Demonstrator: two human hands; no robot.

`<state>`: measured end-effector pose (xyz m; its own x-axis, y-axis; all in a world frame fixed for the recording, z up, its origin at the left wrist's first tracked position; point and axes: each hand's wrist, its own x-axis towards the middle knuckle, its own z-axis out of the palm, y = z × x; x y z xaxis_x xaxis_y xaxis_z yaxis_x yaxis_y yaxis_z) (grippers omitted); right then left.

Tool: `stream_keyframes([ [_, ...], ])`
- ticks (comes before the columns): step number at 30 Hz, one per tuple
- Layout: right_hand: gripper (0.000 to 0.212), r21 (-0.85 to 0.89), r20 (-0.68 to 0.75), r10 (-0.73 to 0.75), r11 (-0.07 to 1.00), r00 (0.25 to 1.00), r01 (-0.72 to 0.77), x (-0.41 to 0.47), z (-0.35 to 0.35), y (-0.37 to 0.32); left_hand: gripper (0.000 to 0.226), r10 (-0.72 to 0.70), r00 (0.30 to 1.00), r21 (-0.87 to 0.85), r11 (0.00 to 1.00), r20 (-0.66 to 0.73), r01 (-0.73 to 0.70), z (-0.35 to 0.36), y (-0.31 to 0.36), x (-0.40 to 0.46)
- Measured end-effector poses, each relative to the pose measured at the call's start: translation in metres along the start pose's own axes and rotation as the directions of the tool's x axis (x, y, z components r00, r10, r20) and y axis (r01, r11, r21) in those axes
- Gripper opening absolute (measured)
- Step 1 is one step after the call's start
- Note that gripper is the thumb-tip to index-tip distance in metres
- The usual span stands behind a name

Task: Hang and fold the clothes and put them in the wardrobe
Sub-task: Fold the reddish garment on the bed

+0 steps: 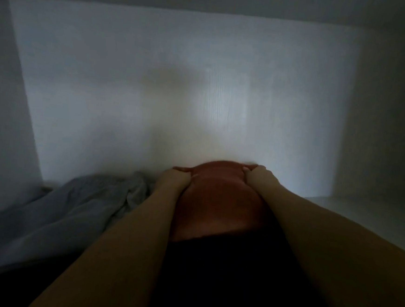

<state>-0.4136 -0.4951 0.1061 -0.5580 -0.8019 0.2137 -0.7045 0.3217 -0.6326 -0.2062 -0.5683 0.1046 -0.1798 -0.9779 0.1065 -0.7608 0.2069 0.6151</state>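
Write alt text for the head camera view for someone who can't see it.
Both hands, left hand and right hand, grip a folded reddish garment on a dim white wardrobe shelf. A rumpled grey garment lies to its left.

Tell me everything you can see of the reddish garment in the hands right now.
The reddish garment is a soft, rust-red cloth bundle, apparently folded, with a rounded far edge. It lies inside the dim wardrobe compartment near the white back panel. The left hand grips its far left edge and the right hand grips its far right edge. Its near end fades into shadow, so its full shape is unclear. A crumpled grey garment lies to its left; whether they touch is hidden.
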Motion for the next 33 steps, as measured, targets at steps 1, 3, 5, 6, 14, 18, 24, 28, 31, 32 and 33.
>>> stream_keyframes([
  [1,0.042,-0.023,0.008,-0.009,1.0,1.0,0.01,0.003,-0.001,-0.002,0.049,0.01,1.0,0.016,1.0,0.008,-0.01,-0.002,0.001,0.003],
  [3,0.046,-0.074,0.048,-0.001,0.997,0.999,0.004,0.006,-0.005,-0.003,0.048,0.026,1.0,0.013,1.0,0.006,-0.026,-0.003,0.004,0.004],
  [5,0.05,-0.122,0.082,0.023,0.993,0.996,-0.013,0.007,-0.006,-0.002,0.048,0.074,0.997,0.095,0.993,-0.006,-0.073,-0.001,0.003,0.004],
  [6,0.051,-0.14,0.091,0.033,0.99,0.995,-0.02,0.007,-0.007,-0.003,0.049,0.081,0.997,0.136,0.987,-0.01,-0.079,0.0,0.001,0.004],
  [14,0.067,-0.113,-0.049,-0.014,0.994,0.999,0.008,-0.04,-0.1,-0.028,0.042,0.044,0.939,0.146,0.989,-0.341,0.007,-0.058,0.025,-0.032],
  [18,0.068,-0.155,-0.252,-0.11,0.985,0.962,0.072,-0.108,-0.19,-0.034,0.032,0.294,0.86,0.264,0.945,-0.417,-0.195,-0.097,0.074,-0.097],
  [24,0.06,-0.382,-0.327,-0.237,0.918,0.915,0.101,-0.246,-0.278,0.013,0.042,0.694,0.647,0.43,0.712,-0.315,-0.555,-0.074,0.154,-0.225],
  [28,0.055,-0.487,-0.329,-0.229,0.872,0.916,0.043,-0.338,-0.322,0.057,0.047,0.845,0.46,0.414,0.535,-0.274,-0.736,-0.039,0.191,-0.317],
  [31,0.055,-0.526,-0.35,-0.239,0.85,0.906,0.021,-0.41,-0.352,0.094,0.048,0.893,0.365,0.403,0.446,-0.264,-0.799,-0.019,0.212,-0.391],
  [32,0.057,-0.533,-0.365,-0.244,0.846,0.898,0.014,-0.435,-0.36,0.105,0.049,0.901,0.342,0.398,0.426,-0.266,-0.813,-0.014,0.217,-0.416],
  [33,0.058,-0.54,-0.382,-0.249,0.842,0.89,0.003,-0.46,-0.369,0.116,0.05,0.907,0.323,0.388,0.41,-0.271,-0.825,-0.008,0.221,-0.44],
])
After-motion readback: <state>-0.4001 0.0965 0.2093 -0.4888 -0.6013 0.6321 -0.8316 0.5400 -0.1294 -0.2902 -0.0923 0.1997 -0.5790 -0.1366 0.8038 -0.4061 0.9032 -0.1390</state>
